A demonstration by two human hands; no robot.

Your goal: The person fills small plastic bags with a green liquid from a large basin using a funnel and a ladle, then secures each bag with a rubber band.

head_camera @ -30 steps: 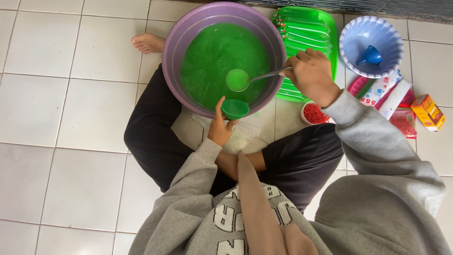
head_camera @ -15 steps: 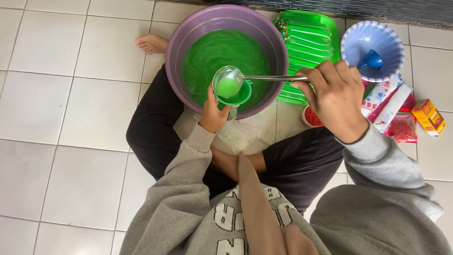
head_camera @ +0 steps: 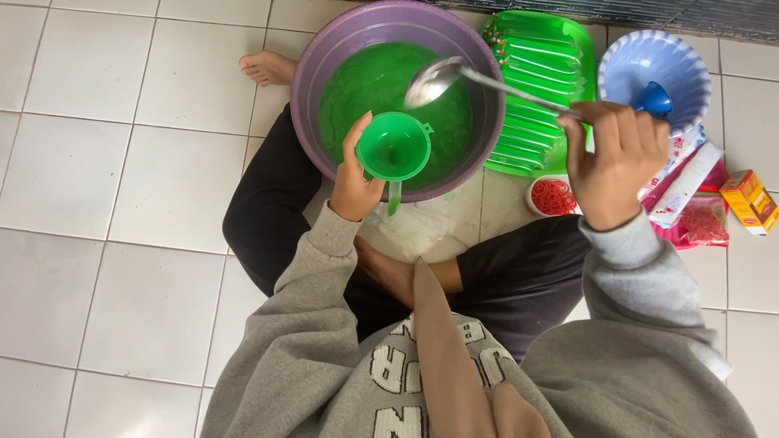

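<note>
Over the purple basin (head_camera: pixel 312 73) of green liquid (head_camera: pixel 365 81), the left hand (head_camera: pixel 355 182) grips a green funnel (head_camera: pixel 393 148) at the near rim. Beside it the right hand (head_camera: pixel 613 162) is closed on a metal ladle (head_camera: pixel 434 79), its bowl raised above the liquid.

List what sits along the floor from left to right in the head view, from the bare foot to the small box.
Bare foot → left hand holding the green funnel → green tray → right hand holding the ladle → orange box.
</note>
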